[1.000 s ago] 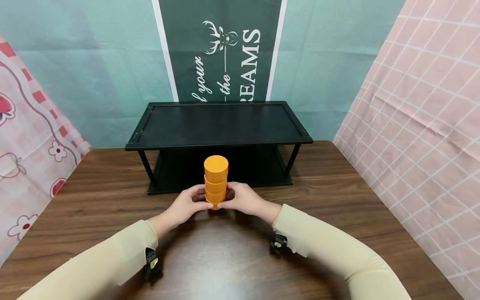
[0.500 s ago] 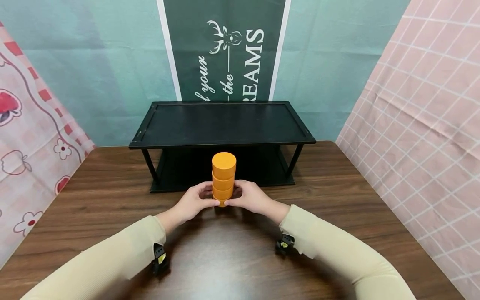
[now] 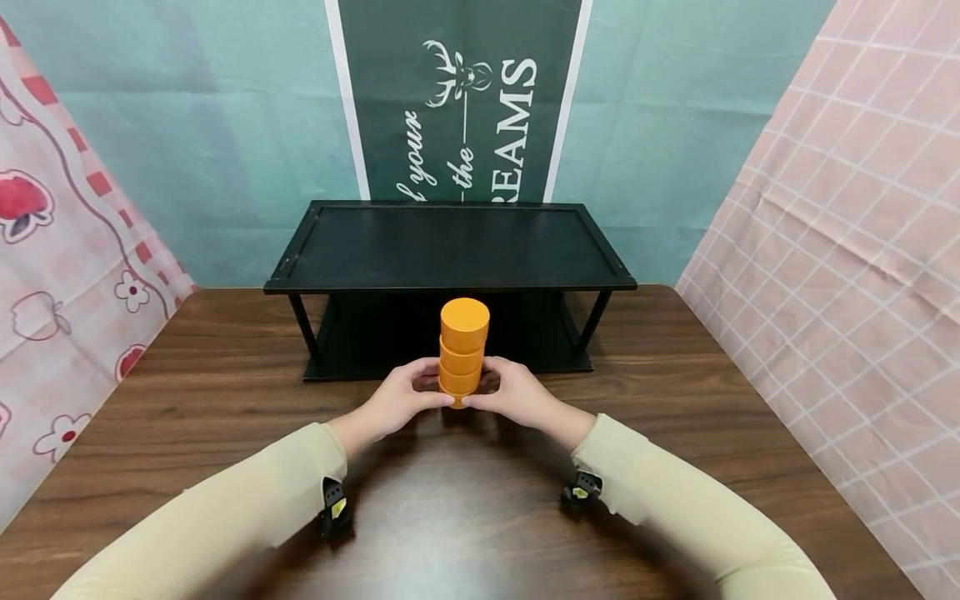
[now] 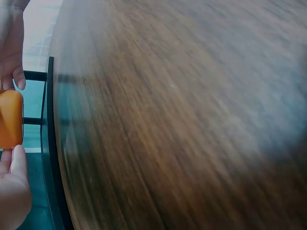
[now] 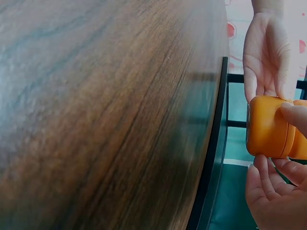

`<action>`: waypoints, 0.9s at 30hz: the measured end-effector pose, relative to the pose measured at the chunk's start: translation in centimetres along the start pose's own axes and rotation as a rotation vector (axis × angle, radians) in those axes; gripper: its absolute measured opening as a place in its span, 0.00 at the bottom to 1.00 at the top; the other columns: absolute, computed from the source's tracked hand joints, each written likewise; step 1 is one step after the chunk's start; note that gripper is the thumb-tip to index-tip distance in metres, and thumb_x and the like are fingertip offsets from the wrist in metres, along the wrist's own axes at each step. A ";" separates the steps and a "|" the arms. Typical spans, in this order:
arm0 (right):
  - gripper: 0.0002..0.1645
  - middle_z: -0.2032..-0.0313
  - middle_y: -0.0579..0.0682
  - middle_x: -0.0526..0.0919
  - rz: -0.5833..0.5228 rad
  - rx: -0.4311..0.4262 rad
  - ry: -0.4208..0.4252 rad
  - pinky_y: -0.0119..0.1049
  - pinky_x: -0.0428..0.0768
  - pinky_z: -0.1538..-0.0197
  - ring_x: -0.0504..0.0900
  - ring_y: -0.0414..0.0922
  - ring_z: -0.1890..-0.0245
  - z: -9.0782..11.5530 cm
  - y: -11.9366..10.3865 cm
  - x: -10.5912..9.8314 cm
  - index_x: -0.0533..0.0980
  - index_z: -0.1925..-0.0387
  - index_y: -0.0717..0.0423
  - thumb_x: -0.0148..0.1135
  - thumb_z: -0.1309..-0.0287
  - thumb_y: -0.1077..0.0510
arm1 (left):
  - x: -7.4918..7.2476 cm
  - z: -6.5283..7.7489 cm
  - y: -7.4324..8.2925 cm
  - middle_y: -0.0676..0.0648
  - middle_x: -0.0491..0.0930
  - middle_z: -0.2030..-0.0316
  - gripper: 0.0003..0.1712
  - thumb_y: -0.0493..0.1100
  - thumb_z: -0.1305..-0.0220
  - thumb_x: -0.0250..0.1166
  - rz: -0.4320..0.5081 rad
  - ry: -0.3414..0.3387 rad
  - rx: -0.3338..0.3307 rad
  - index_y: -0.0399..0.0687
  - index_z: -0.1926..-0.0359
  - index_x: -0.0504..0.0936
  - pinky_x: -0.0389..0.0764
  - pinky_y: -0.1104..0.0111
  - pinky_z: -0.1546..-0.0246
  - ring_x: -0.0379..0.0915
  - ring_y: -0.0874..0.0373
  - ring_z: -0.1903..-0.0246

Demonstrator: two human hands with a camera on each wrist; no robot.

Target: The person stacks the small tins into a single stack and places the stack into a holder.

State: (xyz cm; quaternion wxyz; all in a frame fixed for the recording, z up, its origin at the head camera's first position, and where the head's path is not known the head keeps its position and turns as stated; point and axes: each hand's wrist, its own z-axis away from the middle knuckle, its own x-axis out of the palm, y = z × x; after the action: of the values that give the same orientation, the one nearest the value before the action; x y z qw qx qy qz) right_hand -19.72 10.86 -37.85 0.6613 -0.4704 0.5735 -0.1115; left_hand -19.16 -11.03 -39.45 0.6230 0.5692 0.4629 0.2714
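Observation:
A stack of several orange round containers (image 3: pixel 462 358) stands upright between my two hands in the head view, in front of the black rack. My left hand (image 3: pixel 401 396) holds its left side low down, thumb at the front and fingers wrapping behind. On the other side my right hand (image 3: pixel 525 398) grips the same low part, the thumbtips nearly meeting. Only the stack's lower end (image 4: pixel 10 120) shows at the left wrist view's edge. In the right wrist view, the rounded lowest container (image 5: pixel 267 125) sits between both hands, with a seam beside it. The fingers behind are partly hidden.
A black two-tier rack (image 3: pixel 450 246) stands at the back of the brown wooden table (image 3: pixel 450 517), its lower shelf (image 3: pixel 382 333) directly behind the stack. Green cloth (image 3: pixel 225 125) hangs behind; patterned cloths border the left and right sides.
Both hands have carried the orange stack slightly rightward relative to the rack, keeping their hold. The whole head view has also shifted a little.

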 end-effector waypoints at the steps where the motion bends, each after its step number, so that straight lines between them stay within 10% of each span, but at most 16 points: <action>1: 0.29 0.56 0.48 0.79 -0.007 0.009 0.000 0.37 0.78 0.55 0.79 0.41 0.60 0.1 0.1 -0.1 0.73 0.47 0.56 0.71 0.51 0.55 | 0.1 -0.1 0.0 0.40 0.71 0.43 0.32 0.40 0.43 0.68 0.000 -0.001 0.000 0.38 0.39 0.68 0.71 0.55 0.46 0.68 0.47 0.44; 27: 0.28 0.58 0.48 0.77 -0.002 -0.027 0.056 0.35 0.78 0.58 0.78 0.45 0.60 0.0 -1.5 -3.0 0.73 0.47 0.57 0.71 0.50 0.54 | -0.4 -1.7 3.1 0.42 0.75 0.46 0.31 0.39 0.44 0.68 -0.040 0.006 0.061 0.39 0.40 0.70 0.73 0.58 0.48 0.72 0.50 0.47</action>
State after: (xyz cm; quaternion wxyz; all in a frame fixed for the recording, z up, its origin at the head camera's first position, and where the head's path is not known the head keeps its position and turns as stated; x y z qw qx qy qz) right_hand -20.07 12.15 -34.79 0.6386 -0.4765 0.5928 -0.1175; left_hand -20.30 -9.96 -36.21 0.6093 0.5777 0.4841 0.2462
